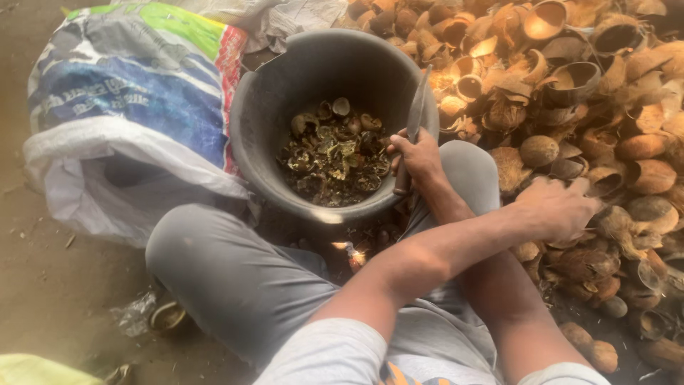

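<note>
Grey trousers (235, 278) of a plain, smooth cloth are worn, drawn tight over both knees. A light grey short-sleeved shirt (331, 353) is worn above them, its sleeves ended well above the elbows. A patch of orange and dark print (399, 374) is seen low on the shirt front, too cut off to be made out. Both forearms are left bare, and no watch, ring or glove is worn on either hand.

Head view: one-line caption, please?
Right hand holds a knife at a black tub of scraps; left hand reaches across into coconut shells.
</note>
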